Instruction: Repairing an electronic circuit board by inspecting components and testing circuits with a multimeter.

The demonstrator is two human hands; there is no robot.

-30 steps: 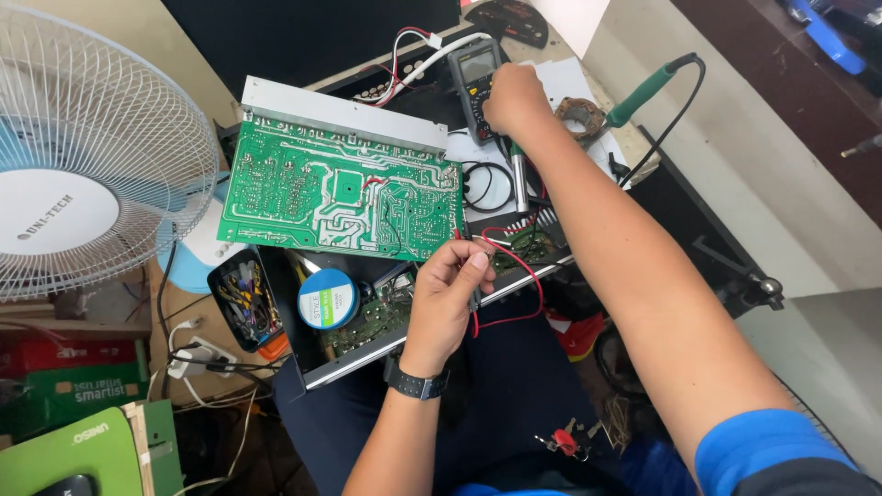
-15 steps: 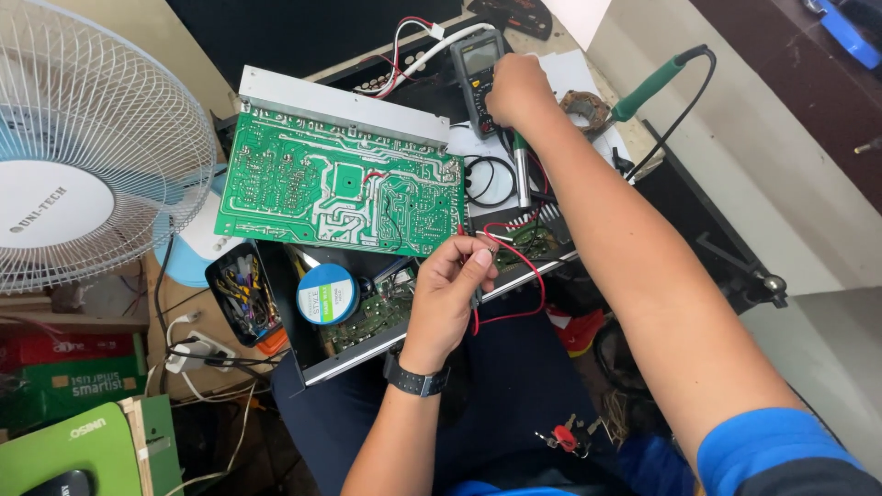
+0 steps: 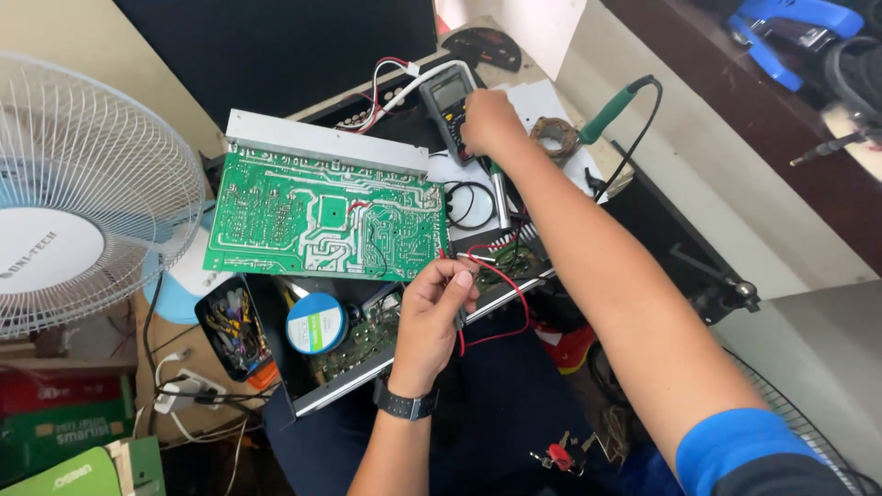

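Head view, items from your hands outward:
- Left hand [image 3: 439, 317]: fingers pinched on the red probe leads [image 3: 501, 285], just below the green circuit board [image 3: 326, 220].
- Right hand [image 3: 490, 121]: closed over the multimeter [image 3: 448, 96], fingers on its dial area.
- Green circuit board: tilted up on the open metal chassis [image 3: 367, 372].
- Soldering iron [image 3: 617, 107]: green handle, right of the right hand.
- Blue-ringed round component [image 3: 315, 323]: inside the chassis.
- White fan [image 3: 83, 220]: far left.

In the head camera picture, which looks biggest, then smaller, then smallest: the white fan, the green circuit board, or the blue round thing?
1. White fan, partly cut off, and nearer the camera.
2. Green circuit board.
3. Blue round part.
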